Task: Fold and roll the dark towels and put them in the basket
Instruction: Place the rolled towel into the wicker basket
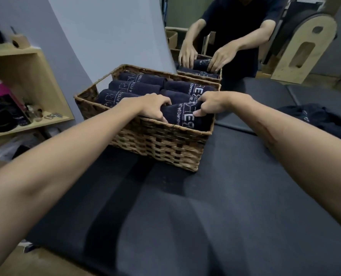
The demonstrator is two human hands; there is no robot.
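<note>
A woven wicker basket [157,144] stands on a dark padded table [185,216] and holds several rolled dark towels with white lettering. Both my hands reach into its near right corner and grip one rolled towel [182,116]. My left hand [153,105] curls over the roll's left end, fingers tucked down beside it. My right hand [211,103] pinches the roll's right end. More rolled towels [137,84] lie in rows behind it.
A heap of unfolded dark towels [325,120] lies on the table at the right. The mirror [225,46] behind the basket reflects me and the basket. A wooden shelf [28,90] with small items stands at the left.
</note>
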